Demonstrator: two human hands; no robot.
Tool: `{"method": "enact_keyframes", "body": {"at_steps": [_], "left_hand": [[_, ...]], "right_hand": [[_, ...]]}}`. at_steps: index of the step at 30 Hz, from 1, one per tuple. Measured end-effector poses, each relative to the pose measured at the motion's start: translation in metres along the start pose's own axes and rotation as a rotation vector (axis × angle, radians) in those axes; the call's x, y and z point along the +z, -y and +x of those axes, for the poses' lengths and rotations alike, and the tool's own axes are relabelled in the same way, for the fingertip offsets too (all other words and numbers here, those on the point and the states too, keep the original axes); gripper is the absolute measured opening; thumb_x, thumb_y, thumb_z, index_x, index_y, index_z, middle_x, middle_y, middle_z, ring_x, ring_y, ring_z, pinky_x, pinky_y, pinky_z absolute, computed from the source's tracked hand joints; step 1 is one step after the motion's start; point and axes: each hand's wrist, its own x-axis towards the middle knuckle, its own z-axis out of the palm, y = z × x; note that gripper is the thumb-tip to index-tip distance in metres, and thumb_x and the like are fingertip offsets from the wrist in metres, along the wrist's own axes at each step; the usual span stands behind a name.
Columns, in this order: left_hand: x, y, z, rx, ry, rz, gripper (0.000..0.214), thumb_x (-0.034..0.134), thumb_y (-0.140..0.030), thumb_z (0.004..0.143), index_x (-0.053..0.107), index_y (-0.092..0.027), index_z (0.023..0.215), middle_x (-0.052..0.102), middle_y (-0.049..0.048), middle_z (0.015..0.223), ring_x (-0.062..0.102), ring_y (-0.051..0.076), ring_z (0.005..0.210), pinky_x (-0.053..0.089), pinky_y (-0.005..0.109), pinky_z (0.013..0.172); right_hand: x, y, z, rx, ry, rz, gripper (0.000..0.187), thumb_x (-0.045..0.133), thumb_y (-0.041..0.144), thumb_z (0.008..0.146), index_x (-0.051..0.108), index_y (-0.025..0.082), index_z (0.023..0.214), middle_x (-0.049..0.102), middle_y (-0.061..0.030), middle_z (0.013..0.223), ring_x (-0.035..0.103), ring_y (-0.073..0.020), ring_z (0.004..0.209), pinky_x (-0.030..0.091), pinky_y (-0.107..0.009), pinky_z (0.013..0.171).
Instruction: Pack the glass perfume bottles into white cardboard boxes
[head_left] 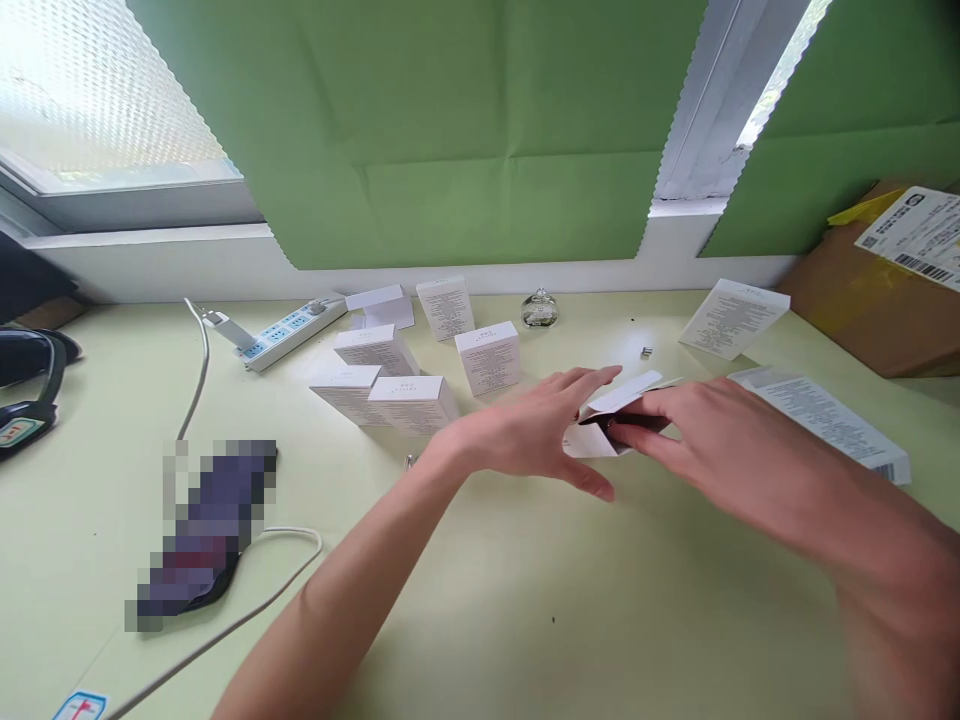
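Note:
My left hand (536, 425) reaches in from the left with its fingers stretched out and its thumb spread apart. It is beside an opened white carton (596, 440), partly covering it. The carton's flaps stand up. At its mouth my right hand (701, 430) has thumb and fingers closed around something dark (637, 423), mostly hidden by the fingers and flaps. Whether the dark thing is inside the carton I cannot tell. Close by on the left stand printed white cartons (487, 358), several in a loose group. A clear glass bottle (540, 309) stands behind my hands.
To the right are an upright white carton (731, 320), a lying carton (832, 420) and a brown cardboard box (885, 290). On the left are a power strip (292, 333), a blurred-out dark item (210, 530), a white cable (247, 615) and a black strapped object (34, 390).

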Motion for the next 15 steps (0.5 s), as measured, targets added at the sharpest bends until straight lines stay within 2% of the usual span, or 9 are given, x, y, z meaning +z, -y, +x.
{"method": "enact_keyframes", "body": {"at_steps": [2, 4, 7, 9, 11, 15], "left_hand": [[0.016, 0.010, 0.012, 0.045, 0.002, -0.021, 0.109, 0.077, -0.053, 0.072, 0.010, -0.039, 0.157, 0.027, 0.0034, 0.162, 0.029, 0.031, 0.147, 0.041, 0.044, 0.110], [0.032, 0.017, 0.022, 0.067, 0.006, -0.039, 0.108, 0.077, -0.045, 0.073, 0.010, -0.037, 0.157, 0.036, 0.0067, 0.156, 0.035, 0.031, 0.143, 0.043, 0.045, 0.108], [0.049, 0.019, 0.032, 0.063, -0.094, 0.001, 0.101, 0.074, -0.038, 0.072, 0.017, -0.032, 0.156, 0.050, 0.0111, 0.141, 0.049, 0.032, 0.130, 0.049, 0.045, 0.098], [0.056, 0.016, 0.035, 0.053, -0.136, 0.043, 0.099, 0.074, -0.039, 0.072, 0.020, -0.030, 0.154, 0.053, 0.0120, 0.137, 0.052, 0.032, 0.125, 0.051, 0.043, 0.092], [0.060, 0.012, 0.036, 0.027, -0.156, 0.087, 0.098, 0.073, -0.041, 0.072, 0.019, -0.029, 0.154, 0.054, 0.0120, 0.134, 0.054, 0.032, 0.123, 0.052, 0.041, 0.086], [0.065, 0.007, 0.037, 0.001, -0.175, 0.179, 0.098, 0.073, -0.044, 0.073, 0.018, -0.028, 0.154, 0.054, 0.0122, 0.134, 0.056, 0.032, 0.121, 0.052, 0.038, 0.081]], "right_hand": [[0.000, -0.009, -0.001, -0.016, 0.019, -0.011, 0.028, 0.047, 0.030, 0.094, 0.062, 0.025, 0.070, 0.061, 0.0026, 0.061, 0.048, -0.0136, 0.048, 0.029, -0.028, 0.045], [0.001, -0.016, -0.002, -0.030, 0.031, -0.007, 0.025, 0.045, 0.027, 0.094, 0.064, 0.025, 0.078, 0.065, 0.0011, 0.070, 0.052, -0.0141, 0.052, 0.031, -0.028, 0.047], [0.006, -0.024, -0.004, -0.069, 0.005, -0.014, 0.022, 0.047, 0.024, 0.093, 0.067, 0.025, 0.084, 0.068, -0.0013, 0.084, 0.058, -0.0171, 0.065, 0.038, -0.030, 0.059], [0.010, -0.028, -0.007, -0.072, -0.092, -0.073, 0.023, 0.049, 0.022, 0.092, 0.070, 0.025, 0.083, 0.069, -0.0039, 0.091, 0.060, -0.0210, 0.076, 0.040, -0.034, 0.071], [0.015, -0.033, -0.010, -0.029, -0.170, -0.133, 0.023, 0.052, 0.022, 0.090, 0.073, 0.025, 0.081, 0.069, -0.0069, 0.096, 0.058, -0.0237, 0.080, 0.039, -0.038, 0.076], [0.023, -0.044, -0.013, 0.107, -0.165, -0.147, 0.018, 0.060, 0.029, 0.084, 0.077, 0.025, 0.085, 0.067, -0.0104, 0.102, 0.054, -0.0234, 0.073, 0.040, -0.035, 0.069]]}}
